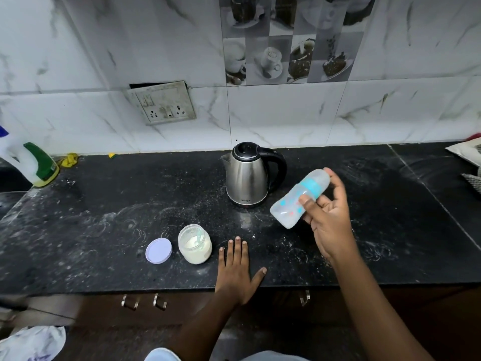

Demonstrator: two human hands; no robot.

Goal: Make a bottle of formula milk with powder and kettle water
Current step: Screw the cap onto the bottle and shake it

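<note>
My right hand [329,217] grips a capped baby bottle [291,204] with a turquoise ring, tilted with its base down-left and its cap up-right, above the counter beside the kettle. The steel kettle [247,175] with black lid and handle stands at mid-counter, lid down. An open jar of pale powder [194,247] with a turquoise scoop inside stands near the front edge; its lilac lid [158,250] lies flat to its left. My left hand [238,272] rests flat on the black counter, fingers spread, just right of the jar.
The black stone counter [104,230] is dusted with white powder. A white and green spray bottle [33,162] stands at far left. A wall socket panel [162,102] sits above the counter. Cloth items [468,152] lie at far right. Drawer handles [144,302] show below the edge.
</note>
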